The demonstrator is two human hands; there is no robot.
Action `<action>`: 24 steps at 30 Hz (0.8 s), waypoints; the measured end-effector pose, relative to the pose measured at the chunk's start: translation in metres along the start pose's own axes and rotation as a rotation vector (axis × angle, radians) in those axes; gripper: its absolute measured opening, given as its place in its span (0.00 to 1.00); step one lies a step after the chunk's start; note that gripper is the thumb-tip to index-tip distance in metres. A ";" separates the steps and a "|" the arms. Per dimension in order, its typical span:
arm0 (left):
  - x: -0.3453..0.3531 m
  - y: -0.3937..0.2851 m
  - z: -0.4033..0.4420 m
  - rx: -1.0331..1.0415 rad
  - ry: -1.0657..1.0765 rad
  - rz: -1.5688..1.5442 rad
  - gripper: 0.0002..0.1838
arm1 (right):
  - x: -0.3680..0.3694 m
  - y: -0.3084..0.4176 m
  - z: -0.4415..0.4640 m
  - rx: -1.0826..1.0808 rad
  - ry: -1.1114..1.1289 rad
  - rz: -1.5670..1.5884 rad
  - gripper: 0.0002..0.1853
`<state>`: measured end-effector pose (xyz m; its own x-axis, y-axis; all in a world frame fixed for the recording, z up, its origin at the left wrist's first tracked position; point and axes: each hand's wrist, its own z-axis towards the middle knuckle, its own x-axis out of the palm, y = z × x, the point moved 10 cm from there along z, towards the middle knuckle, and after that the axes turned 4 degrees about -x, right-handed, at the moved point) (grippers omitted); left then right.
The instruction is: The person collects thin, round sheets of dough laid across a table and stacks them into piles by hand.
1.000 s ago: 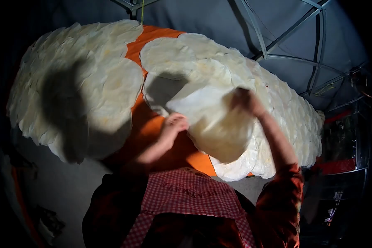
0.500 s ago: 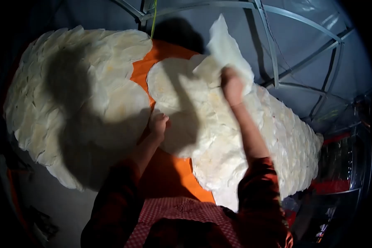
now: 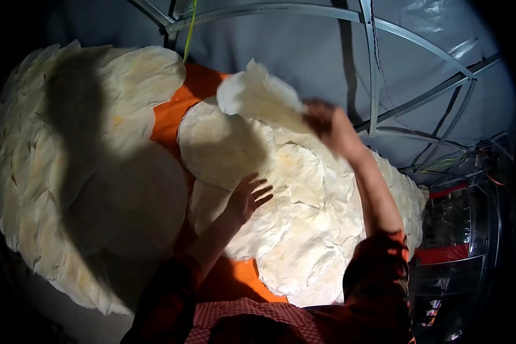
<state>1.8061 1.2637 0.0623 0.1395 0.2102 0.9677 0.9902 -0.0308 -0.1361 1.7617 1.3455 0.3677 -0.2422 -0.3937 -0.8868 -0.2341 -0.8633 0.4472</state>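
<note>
1. Since the earlier frame, our left hand (image 3: 247, 200) has come off the edge of the orange surface (image 3: 169, 120) and onto the right-hand pile (image 3: 304, 200), while the loose pale sheet (image 3: 261, 94) has swung from pointing upward to slanting across that pile's upper edge.
2. Our right hand (image 3: 333, 131) is at the right end of the loose pale sheet, with its fingers meeting it. Motion blurs them, so we cannot tell whether they are clamped on it or coming apart from it.
3. We see the left hand's fingers spread apart, with nothing between them; the hand is over the overlapping sheets, just below a broad round one.
4. Our loose pale sheet is thin and floppy, with a ragged upper tip and a rounded left end, and its lower part overlaps the top of the right-hand pile.
5. To the left we have another pile (image 3: 114, 126) of overlapping sheets, partly covered by shadow, with the orange surface showing between the two.
6. Behind them we see metal bars (image 3: 269, 8) across a grey backing (image 3: 315, 46), and a yellow-green cord (image 3: 190, 31) hangs near the left-hand pile's upper right corner.
</note>
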 end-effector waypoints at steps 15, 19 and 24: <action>0.155 -0.154 0.073 0.251 0.241 0.001 0.48 | -0.060 0.010 -0.010 -0.394 -0.325 -0.657 0.21; 0.018 -0.151 0.013 0.470 -0.314 0.265 0.27 | -0.054 0.048 -0.010 -0.452 -0.447 -0.776 0.18; -0.124 -0.044 -0.062 0.257 -0.636 0.335 0.10 | 0.140 -0.041 -0.020 -0.377 -0.281 -0.386 0.20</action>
<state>1.7454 1.1783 -0.0386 0.3287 0.7546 0.5679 0.8533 0.0205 -0.5211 1.7560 1.3196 0.2227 -0.4575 0.0244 -0.8889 -0.0172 -0.9997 -0.0186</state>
